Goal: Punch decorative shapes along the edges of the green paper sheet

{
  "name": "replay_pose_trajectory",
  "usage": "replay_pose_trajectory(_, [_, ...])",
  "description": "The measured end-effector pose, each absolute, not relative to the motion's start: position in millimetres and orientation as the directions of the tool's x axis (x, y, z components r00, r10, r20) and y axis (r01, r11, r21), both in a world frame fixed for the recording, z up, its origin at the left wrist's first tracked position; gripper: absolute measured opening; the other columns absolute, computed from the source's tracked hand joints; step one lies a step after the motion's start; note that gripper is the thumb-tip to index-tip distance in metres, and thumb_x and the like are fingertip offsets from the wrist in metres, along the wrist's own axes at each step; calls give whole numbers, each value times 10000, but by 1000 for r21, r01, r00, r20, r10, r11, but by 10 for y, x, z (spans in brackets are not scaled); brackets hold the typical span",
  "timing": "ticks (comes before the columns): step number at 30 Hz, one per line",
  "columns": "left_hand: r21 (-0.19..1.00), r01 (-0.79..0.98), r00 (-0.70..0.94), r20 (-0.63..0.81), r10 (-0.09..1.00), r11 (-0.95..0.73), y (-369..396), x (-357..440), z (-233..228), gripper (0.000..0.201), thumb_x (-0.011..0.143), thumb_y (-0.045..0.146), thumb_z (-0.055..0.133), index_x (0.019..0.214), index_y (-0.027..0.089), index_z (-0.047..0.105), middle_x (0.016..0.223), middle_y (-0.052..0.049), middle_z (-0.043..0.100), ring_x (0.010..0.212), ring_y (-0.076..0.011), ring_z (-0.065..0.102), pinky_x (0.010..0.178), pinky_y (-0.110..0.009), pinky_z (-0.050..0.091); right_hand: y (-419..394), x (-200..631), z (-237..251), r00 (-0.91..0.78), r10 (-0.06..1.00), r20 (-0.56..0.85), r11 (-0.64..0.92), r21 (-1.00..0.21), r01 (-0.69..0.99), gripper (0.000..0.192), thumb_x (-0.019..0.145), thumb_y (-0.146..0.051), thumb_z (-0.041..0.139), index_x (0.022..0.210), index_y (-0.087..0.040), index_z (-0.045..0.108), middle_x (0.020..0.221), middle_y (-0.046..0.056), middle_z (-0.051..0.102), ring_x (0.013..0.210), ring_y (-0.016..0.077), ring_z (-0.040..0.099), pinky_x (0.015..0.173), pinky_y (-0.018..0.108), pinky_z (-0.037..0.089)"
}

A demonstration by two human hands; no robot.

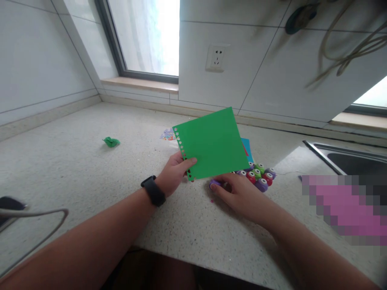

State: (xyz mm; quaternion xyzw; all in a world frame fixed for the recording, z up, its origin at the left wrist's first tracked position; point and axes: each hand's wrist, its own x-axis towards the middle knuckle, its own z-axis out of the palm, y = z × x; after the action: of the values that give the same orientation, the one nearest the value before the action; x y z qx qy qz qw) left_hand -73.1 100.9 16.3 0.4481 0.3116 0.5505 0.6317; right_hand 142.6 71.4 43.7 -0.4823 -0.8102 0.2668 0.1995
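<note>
Green paper sheet (214,143) pinched at its punched edge by left hand (174,174), held tilted above counter (90,169). Right hand (238,193) closed on purple punch (215,184). Risk: thin pinch, sheet may slip, misaligning holes.

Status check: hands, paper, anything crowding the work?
Left hand pinching green sheet, punched edge. Right hand on purple punch. More punches close behind.

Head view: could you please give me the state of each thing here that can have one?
Green paper: lifted, tilted, holes punched along left edge.
Left hand: pinching the paper's lower left edge.
Right hand: on the counter, touching a purple punch.
Other punches: clustered, untouched.
Green scrap: crumpled.
</note>
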Motion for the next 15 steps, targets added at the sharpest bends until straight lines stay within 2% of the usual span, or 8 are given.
replay_pose_trajectory(8, [918,-397,198,70,978,14,1018,-730,143,324,807,382,760,1070,195,732,957,-63,765,554,-102,584,441,-208,427,713,1434,459,-448,891,71,383,-646,660,236,956,-398,594,1006,-230,752,962,84,764,797,244,655,706,369,452])
replay_pose_trajectory(12, [927,-375,197,78,977,2,1025,-728,132,365,814,400,749,1121,204,732,981,-67,770,558,-108,587,456,-221,422,721,1448,448,-460,884,81,397,-652,646,239,964,-403,586,1005,-238,755,1025,96,770,891,283,674,800,419,463])
replay_pose_trajectory(15, [927,-374,202,71,977,10,1030,-726,129,359,824,408,742,1121,206,731,982,-65,765,572,-110,591,463,-223,428,725,1441,448,-485,871,76,425,-612,667,246,983,-389,555,1022,-241,747,1108,108,761,947,300,679,860,446,452])
